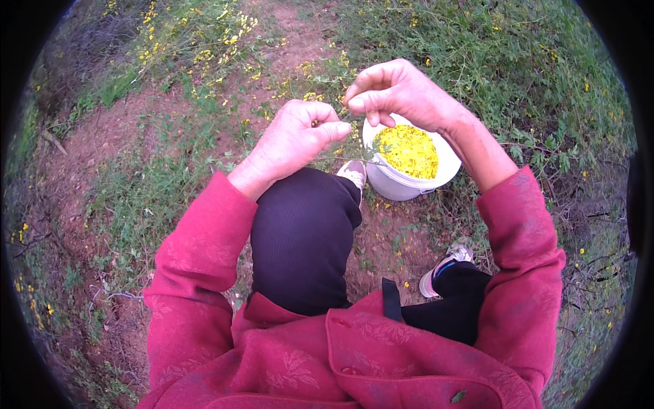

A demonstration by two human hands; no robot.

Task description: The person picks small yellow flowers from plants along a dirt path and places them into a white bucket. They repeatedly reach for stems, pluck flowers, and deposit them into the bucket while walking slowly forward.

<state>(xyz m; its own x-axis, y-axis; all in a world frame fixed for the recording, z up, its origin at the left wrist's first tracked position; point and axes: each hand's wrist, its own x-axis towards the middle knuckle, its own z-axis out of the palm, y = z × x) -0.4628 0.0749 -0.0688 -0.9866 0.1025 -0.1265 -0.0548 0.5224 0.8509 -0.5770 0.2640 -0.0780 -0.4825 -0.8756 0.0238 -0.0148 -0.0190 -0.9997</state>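
My left hand (301,137) is closed in front of my bent knee, its thumb against the forefinger. A thin green plant stem (334,159) comes out from under it and reaches across the bucket's near left rim. Above the bucket, my right hand (396,96) is bent at the wrist with thumb and fingertips together; whether something small is pinched there is too unclear to tell. The white plastic bucket (448,159) stands on the ground beyond my feet. Many loose yellow flower petals or heads (411,152) lie inside it. My right hand hides part of its far rim.
Bare reddish soil (127,125) runs between low green plants. Flowering stems (225,41) with yellow blooms grow ahead on the left. Dense leafy growth (511,76) fills the right side. My shoes (353,174) are close to the bucket. Dry twigs (120,295) lie on the left.
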